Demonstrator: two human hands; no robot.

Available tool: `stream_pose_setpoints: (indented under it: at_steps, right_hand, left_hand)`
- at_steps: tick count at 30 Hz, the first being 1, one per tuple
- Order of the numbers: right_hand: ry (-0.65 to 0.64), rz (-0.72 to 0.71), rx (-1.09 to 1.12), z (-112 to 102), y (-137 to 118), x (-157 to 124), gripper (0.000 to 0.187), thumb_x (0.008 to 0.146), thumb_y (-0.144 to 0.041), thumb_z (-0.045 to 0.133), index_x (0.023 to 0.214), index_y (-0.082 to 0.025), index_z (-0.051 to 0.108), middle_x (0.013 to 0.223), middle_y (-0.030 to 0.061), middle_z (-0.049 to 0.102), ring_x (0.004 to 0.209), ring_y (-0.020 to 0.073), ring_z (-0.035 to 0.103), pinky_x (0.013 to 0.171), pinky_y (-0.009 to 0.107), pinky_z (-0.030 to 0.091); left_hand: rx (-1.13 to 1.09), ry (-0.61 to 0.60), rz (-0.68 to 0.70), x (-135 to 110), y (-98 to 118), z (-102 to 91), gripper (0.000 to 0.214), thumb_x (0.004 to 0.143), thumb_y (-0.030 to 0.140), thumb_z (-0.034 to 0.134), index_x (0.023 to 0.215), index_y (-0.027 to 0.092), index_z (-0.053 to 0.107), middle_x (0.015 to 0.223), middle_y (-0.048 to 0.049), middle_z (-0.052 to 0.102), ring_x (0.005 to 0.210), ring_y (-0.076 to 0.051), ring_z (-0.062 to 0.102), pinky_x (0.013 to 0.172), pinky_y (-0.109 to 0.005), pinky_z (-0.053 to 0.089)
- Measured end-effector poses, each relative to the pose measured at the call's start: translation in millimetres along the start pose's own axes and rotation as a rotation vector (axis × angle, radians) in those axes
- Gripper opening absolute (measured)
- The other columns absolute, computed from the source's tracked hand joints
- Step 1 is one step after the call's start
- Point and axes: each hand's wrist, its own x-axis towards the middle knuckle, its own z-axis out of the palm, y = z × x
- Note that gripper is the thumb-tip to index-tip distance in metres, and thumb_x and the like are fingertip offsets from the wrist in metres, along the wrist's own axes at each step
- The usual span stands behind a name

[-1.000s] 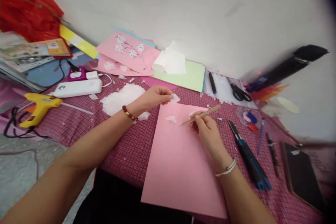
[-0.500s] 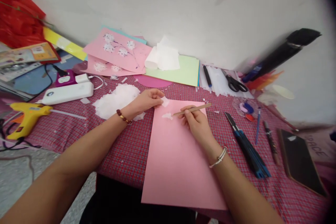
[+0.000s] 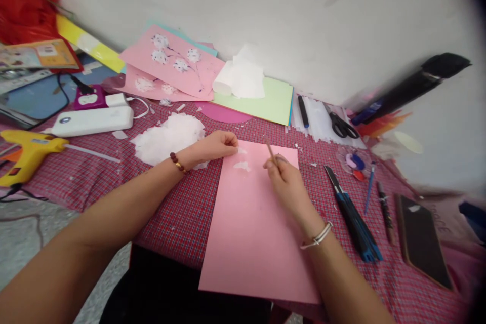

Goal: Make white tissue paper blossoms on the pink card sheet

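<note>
A pink sheet of paper lies lengthwise in front of me. Over its upper left edge, my left hand is closed in a pinch, with a small piece of white tissue paper at the fingertips. Just below that, a white patch sits on the sheet; whether it is glue or tissue I cannot tell. My right hand grips a thin wooden stick above the sheet's upper right part, its far end pointing up and away. Left of the sheet is a pile of white tissue pieces.
A yellow glue gun and a white power bank lie on the left. At the back are pink flower pictures and a tissue roll. To the right lie a box cutter, scissors and a dark phone-like slab.
My right hand has turned the stick from lying across the sheet to pointing away, off the white patch. My left fingers have come down nearer the sheet with the tissue piece.
</note>
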Motion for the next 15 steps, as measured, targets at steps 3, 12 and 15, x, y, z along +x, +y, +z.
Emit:
stream_pose_setpoints:
  at_steps: [3, 12, 15]
  right_hand:
    - [-0.119, 0.062, -0.142, 8.3, -2.4, 1.4, 0.009, 0.083, -0.028, 0.050, 0.082, -0.022, 0.056, 0.060, -0.0031, 0.050, 0.054, 0.0136, 0.045, 0.053, 0.026, 0.030]
    - [-0.196, 0.075, -0.212, 19.4, 0.0, 10.1, 0.008, 0.080, -0.028, 0.053, 0.080, -0.022, 0.058, 0.058, -0.0049, 0.049, 0.051, 0.0119, 0.042, 0.051, 0.024, 0.028]
    - [-0.180, 0.033, -0.271, 20.4, -0.6, 13.9, 0.007, 0.080, -0.023, 0.051, 0.079, -0.022, 0.057, 0.058, -0.0046, 0.049, 0.051, 0.0122, 0.042, 0.053, 0.025, 0.029]
  left_hand:
    - [-0.096, 0.002, -0.018, 2.5, -2.1, -2.4, 0.005, 0.068, 0.017, 0.063, 0.067, 0.014, 0.059, 0.057, 0.0047, 0.049, 0.050, -0.006, 0.039, 0.048, -0.020, 0.027]
    - [-0.571, -0.032, -0.139, 14.3, -18.9, -10.8, 0.009, 0.064, 0.011, 0.066, 0.062, 0.014, 0.059, 0.057, 0.0003, 0.060, 0.050, -0.007, 0.053, 0.054, -0.020, 0.042]
    - [-0.610, -0.044, -0.119, 15.1, -21.6, -9.7, 0.010, 0.063, 0.012, 0.066, 0.058, 0.015, 0.059, 0.056, -0.0001, 0.061, 0.050, -0.008, 0.054, 0.055, -0.020, 0.044]
